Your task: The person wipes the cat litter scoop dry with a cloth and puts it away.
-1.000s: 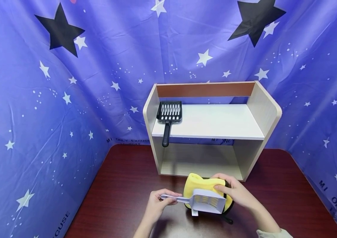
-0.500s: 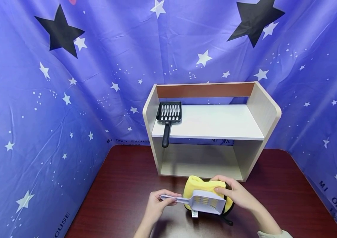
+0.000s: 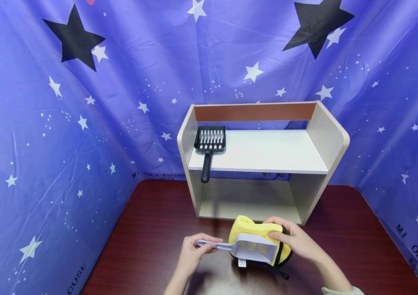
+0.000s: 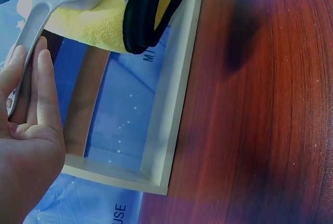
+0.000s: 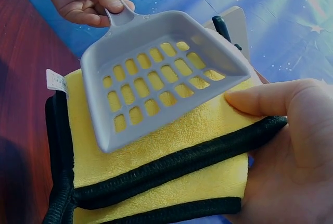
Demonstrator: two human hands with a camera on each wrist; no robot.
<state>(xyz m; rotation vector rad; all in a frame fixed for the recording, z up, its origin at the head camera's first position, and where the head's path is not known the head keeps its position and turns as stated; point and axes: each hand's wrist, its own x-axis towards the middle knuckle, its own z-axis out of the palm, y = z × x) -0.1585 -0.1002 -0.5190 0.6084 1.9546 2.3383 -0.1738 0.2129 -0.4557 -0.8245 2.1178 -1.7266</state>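
Note:
A pale grey litter scoop [image 5: 156, 122] with a slotted pan is held by its handle in my left hand [image 3: 193, 252], pinched between thumb and fingers. Behind the pan lies a folded yellow cloth [image 5: 208, 135] with black edging and a small white tag [image 5: 56, 81]. My right hand [image 3: 297, 239] grips this cloth at its right side, thumb on the front face and the other fingers mostly hidden behind it. Pan and cloth overlap in the right wrist view, and yellow shows through the slots. Both are held above the table in front of the shelf.
A two-level wooden shelf [image 3: 260, 150] stands at the back of the dark red table [image 3: 150, 237]. On its upper board, at the left, a black slotted scoop [image 3: 210, 139] lies with its handle jutting over the front edge. Star-patterned blue curtains [image 3: 83, 164] surround the table.
The scoop and my left hand have shifted slightly left, while the cloth and right hand have moved a little right. Both hands keep their holds.

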